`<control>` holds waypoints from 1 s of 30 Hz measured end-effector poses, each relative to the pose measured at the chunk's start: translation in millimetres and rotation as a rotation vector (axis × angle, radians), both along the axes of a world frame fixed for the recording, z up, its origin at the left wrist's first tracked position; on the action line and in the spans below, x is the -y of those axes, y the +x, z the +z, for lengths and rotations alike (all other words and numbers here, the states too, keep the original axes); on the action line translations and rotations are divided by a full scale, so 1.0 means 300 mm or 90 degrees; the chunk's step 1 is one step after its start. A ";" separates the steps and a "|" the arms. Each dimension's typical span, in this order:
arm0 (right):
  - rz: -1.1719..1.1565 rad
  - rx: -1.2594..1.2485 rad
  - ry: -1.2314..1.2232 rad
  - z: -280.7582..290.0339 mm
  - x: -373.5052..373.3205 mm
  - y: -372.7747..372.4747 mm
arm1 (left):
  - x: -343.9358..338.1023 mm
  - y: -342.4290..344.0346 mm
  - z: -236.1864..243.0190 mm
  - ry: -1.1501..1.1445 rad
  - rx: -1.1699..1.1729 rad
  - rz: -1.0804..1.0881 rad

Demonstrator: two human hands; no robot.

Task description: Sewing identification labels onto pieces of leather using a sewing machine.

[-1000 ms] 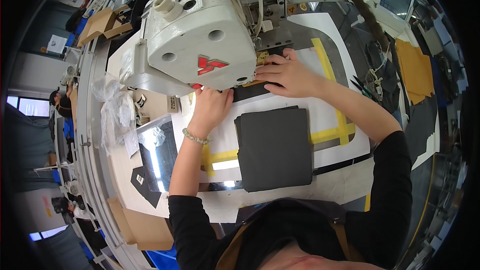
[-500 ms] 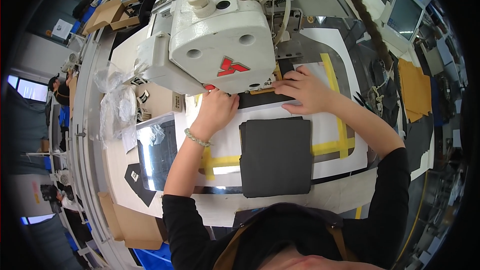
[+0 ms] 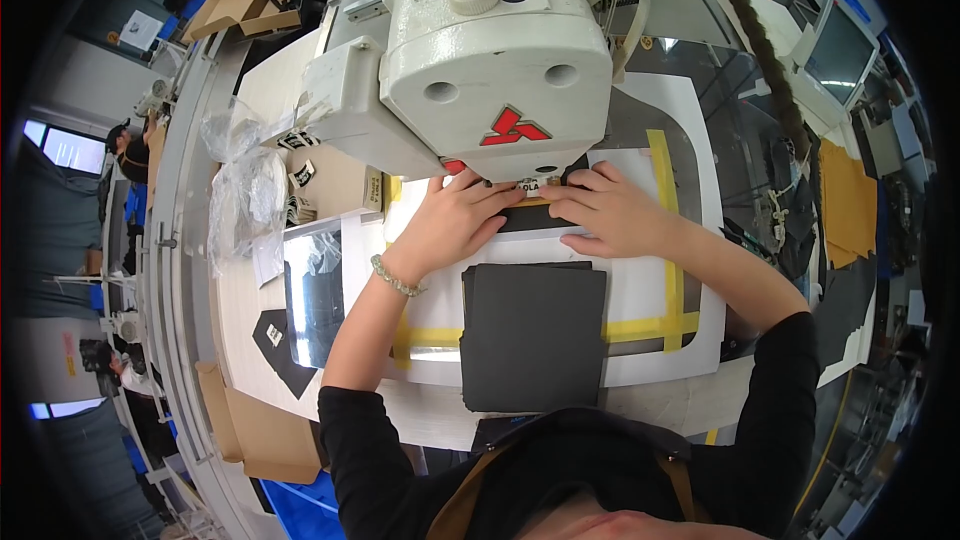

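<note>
Fingers (image 3: 574, 209) of the left hand (image 3: 445, 225) and right hand (image 3: 628, 215) touch the dark strip (image 3: 528, 220) beneath the sewing machine (image 3: 490, 75), grip unclear; probably positioning, so next calls for keeping the label (image 3: 530, 186) straight.

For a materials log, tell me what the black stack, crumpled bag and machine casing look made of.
Black stack: matte, perhaps fabric or synthetic leather; shineless sheets. Crumpled bag: apparently clear plastic film; see-through, glinting creases. Machine casing: probably painted metal; glossy, pebbled white surface.
</note>
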State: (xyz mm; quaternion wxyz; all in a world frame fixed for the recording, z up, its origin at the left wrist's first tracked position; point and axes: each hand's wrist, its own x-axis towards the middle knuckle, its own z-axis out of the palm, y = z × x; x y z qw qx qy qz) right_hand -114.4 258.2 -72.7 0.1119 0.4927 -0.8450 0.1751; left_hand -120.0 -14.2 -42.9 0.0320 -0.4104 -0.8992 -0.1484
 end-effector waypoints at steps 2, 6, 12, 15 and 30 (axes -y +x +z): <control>-0.007 -0.008 -0.001 0.002 0.007 0.000 | -0.001 -0.015 0.005 -0.001 0.020 -0.007; -0.021 0.019 0.006 0.015 0.010 0.000 | -0.025 -0.049 0.012 -0.007 0.118 -0.030; -0.031 0.007 0.020 0.016 0.016 0.005 | -0.029 -0.052 -0.022 0.050 0.074 -0.040; -0.032 0.002 0.018 0.018 0.022 0.004 | -0.007 -0.028 -0.055 0.009 -0.045 -0.009; -0.036 -0.017 0.010 0.014 0.019 0.005 | -0.044 -0.004 -0.049 -0.028 -0.106 0.011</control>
